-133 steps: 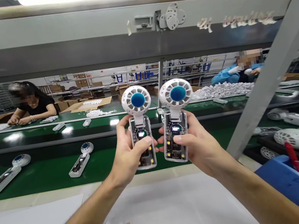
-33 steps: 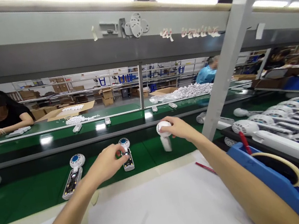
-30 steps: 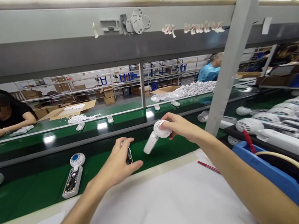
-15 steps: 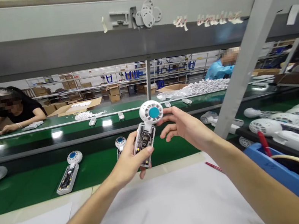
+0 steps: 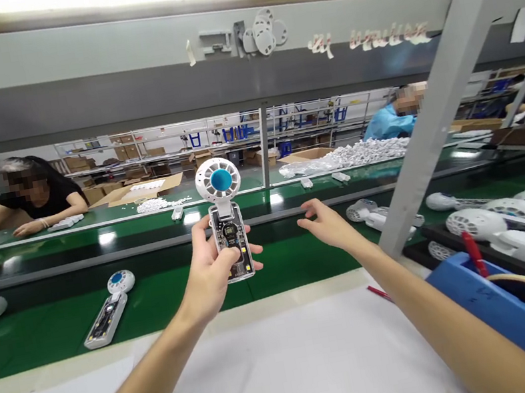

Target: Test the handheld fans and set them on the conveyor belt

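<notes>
My left hand [image 5: 210,260] grips a small white handheld fan [image 5: 218,180] by its handle and holds it upright above the green conveyor belt. The fan's round head has a blue centre. Its handle is uncovered at the front, so a dark circuit board [image 5: 231,232] shows, with my thumb pressed on the lower part. Off to the right, my right hand [image 5: 324,223] hovers over the belt, apart from the fan. It holds nothing, and its thumb and fingers are parted. A similar fan [image 5: 106,319] lies on the belt to the left.
White sheets [image 5: 291,361] cover the bench before me. At right stand a blue bin [image 5: 507,316] with a red pen [image 5: 474,254] and rows of fans [image 5: 523,205]. A slanted metal post [image 5: 437,91] rises there. Across the belt, a person in black [image 5: 41,195] sits working.
My left hand has moved left with the fan, which now stands straighter and faces me. My right hand has drawn away from the fan's head. Fans on the belt have shifted slightly left.
</notes>
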`<state>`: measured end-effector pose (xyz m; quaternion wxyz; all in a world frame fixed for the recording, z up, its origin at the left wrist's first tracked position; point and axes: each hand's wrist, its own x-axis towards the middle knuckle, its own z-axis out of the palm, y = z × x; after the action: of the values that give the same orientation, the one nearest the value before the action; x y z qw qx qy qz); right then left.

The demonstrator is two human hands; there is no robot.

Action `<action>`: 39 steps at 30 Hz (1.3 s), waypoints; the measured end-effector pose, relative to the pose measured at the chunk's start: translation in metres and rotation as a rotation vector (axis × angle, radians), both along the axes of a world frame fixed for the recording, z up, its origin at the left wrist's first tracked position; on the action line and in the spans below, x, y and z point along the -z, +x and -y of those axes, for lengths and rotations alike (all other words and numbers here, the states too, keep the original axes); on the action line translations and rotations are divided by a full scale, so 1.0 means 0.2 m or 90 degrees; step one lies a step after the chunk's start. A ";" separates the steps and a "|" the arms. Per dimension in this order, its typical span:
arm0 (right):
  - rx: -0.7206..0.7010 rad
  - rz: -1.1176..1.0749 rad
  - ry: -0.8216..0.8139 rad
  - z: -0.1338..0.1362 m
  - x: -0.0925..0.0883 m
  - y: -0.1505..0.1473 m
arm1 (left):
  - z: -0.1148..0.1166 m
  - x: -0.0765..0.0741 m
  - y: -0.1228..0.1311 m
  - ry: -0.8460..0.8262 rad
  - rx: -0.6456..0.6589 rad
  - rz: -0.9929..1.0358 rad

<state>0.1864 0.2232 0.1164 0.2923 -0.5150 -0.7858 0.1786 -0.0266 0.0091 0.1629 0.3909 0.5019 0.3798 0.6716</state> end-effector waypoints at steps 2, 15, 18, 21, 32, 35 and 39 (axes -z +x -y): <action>0.051 0.070 -0.002 -0.06 0.06 0.02 | 0.00 0.00 -0.01 -0.003 0.007 -0.004; 0.190 0.302 -0.057 -0.17 0.24 0.09 | 0.00 -0.03 -0.02 0.001 0.023 0.009; 0.199 0.328 -0.061 -0.18 0.29 0.10 | 0.00 -0.03 -0.02 -0.002 0.022 0.011; 0.214 0.343 -0.051 -0.20 0.32 0.12 | 0.01 -0.04 -0.01 0.000 0.019 0.010; 0.317 0.355 0.038 -0.22 0.37 0.17 | 0.00 -0.04 -0.01 -0.005 0.007 0.011; 0.334 0.354 0.033 -0.23 0.38 0.18 | 0.00 -0.04 -0.01 -0.004 0.003 0.017; 0.355 0.349 0.017 -0.26 0.38 0.20 | 0.02 -0.05 -0.01 -0.021 0.023 0.042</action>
<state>0.2256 0.2742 0.0404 0.1155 -0.7335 -0.6670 -0.0622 -0.0290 0.0061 0.1734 0.4236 0.4798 0.3682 0.6743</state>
